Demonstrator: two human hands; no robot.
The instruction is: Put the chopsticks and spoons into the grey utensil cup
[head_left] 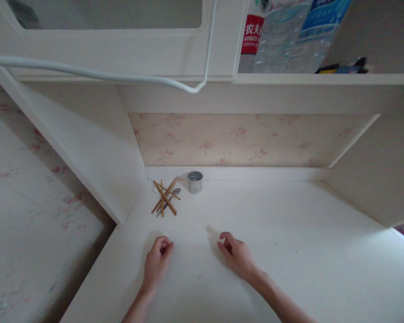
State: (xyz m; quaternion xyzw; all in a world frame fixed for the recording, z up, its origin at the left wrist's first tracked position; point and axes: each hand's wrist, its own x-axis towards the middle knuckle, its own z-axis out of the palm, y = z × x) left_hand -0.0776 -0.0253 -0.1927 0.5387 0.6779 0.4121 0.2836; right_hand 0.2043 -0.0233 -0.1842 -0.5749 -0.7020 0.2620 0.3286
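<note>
My left hand (157, 262) hovers low over or rests on the white tabletop, with fingers loosely curled and a small gap by the thumb. Nothing shows in it. To its right, my right hand (237, 255) is half curled, thumb and forefinger apart, also holding nothing visible. Beyond my left hand lies a crossed heap of several wooden chopsticks (164, 198). A metal spoon (176, 191) pokes out among them, its handle partly covered. Just right of the heap stands a grey, perforated utensil holder (195, 183), upright near the back edge.
A white tabletop (256, 211) runs back to a flowered wall panel (239, 139). White side panels (87, 143) bound it. Overhead, a shelf (323, 79) carries plastic water bottles (281, 38). A pale cable (121, 78) hangs across the cabinet front.
</note>
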